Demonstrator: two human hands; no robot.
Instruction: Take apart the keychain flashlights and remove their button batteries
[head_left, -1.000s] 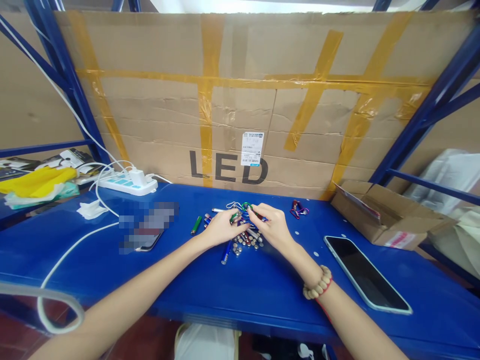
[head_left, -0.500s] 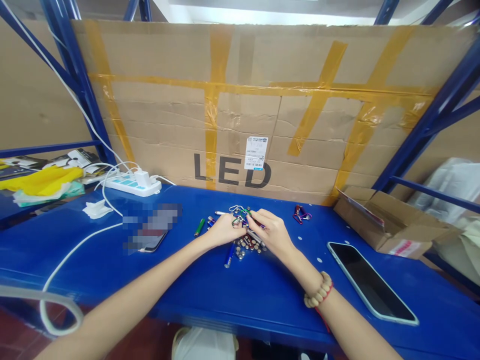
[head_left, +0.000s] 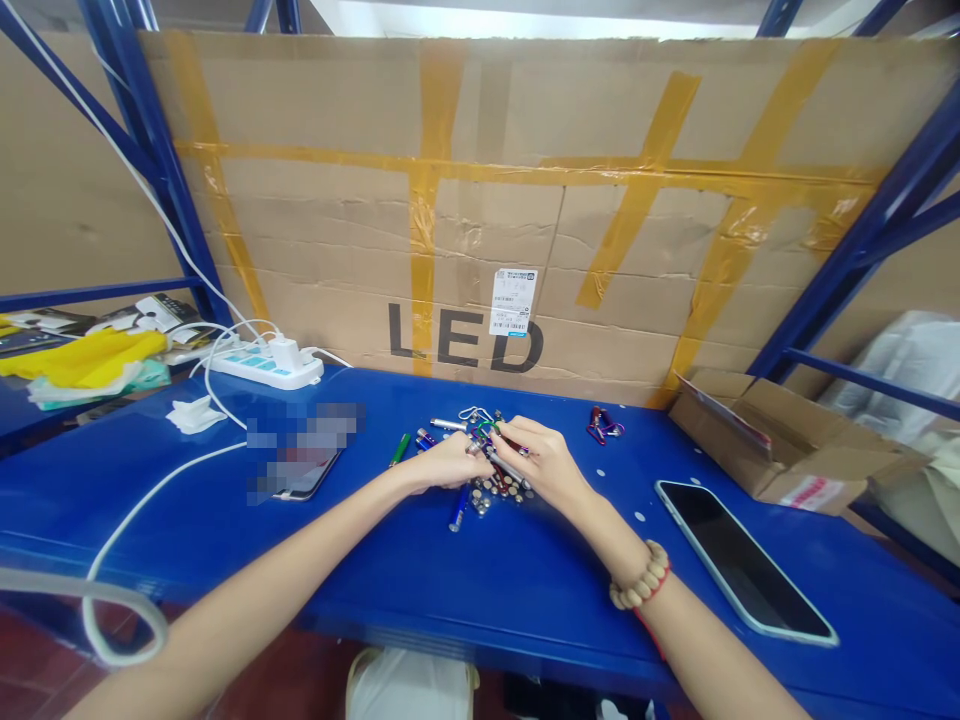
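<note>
A small green metal clip [head_left: 484,427] is held between two bare hands, just above the middle of a glossy blue tabletop [head_left: 525,590]. The right hand [head_left: 546,455] pinches the clip with thumb and forefinger close together. The left hand [head_left: 446,462] has its fingers curled and narrow around a small silvery metal piece [head_left: 473,446] that sits against the clip; whether the two are joined is too small to tell.

Beneath and between the hands lies a loose pile of small round silvery pieces [head_left: 482,500], with a slim silver metal tube [head_left: 510,466] slanting across it, partly covered by the right hand. A blue metal tube [head_left: 459,510] points from the pile toward the person. Behind the left hand rest a second silver tube [head_left: 448,425] and, farther left, a bright green tube [head_left: 400,450].

Around the right wrist is a bracelet of pale round beads [head_left: 643,578] with a thin red cord. Beyond that hand, near the tabletop's back edge, lie red and purple metal clips [head_left: 598,426]. To the right, a dark-screened phone in a pale mint case [head_left: 746,560] lies flat, with an open brown cardboard box [head_left: 765,485] behind it.

On the left are a pixelated device [head_left: 307,460] and a white power strip [head_left: 300,377]. A tall cardboard sheet [head_left: 337,250], crossed by amber tape and printed "LED" in black, stands along the back.
</note>
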